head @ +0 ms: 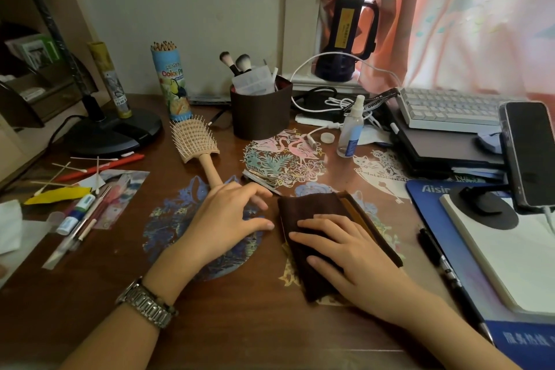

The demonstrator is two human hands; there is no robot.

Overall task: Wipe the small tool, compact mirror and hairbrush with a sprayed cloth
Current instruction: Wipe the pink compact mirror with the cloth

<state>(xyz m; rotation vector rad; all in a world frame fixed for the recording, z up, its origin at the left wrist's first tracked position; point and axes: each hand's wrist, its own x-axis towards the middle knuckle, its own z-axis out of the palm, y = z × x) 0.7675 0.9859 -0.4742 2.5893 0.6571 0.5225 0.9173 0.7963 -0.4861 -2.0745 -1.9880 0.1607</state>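
Right hand [339, 252] lies flat, fingers spread, pressing on the dark brown cloth [312, 210], which sits folded on the desk [246, 324] in front of the person. Left hand [228, 216] rests just beside it, fingers loosely curled and holding nothing, with its knuckles at the end of the hairbrush [196, 141] handle; I cannot tell whether they touch it. The hairbrush lies bristles up, angling away toward the pencil tube [172, 81]. The small tool [261, 180], a thin silvery thing, lies just past the left fingertips, apart from the cloth. The spray bottle [351, 129] stands farther back with its cap [327, 137] off beside it. The compact mirror may be under the cloth, but nothing shows it. By my reading, no wiping is under way: the cloth is ready and three items may remain.
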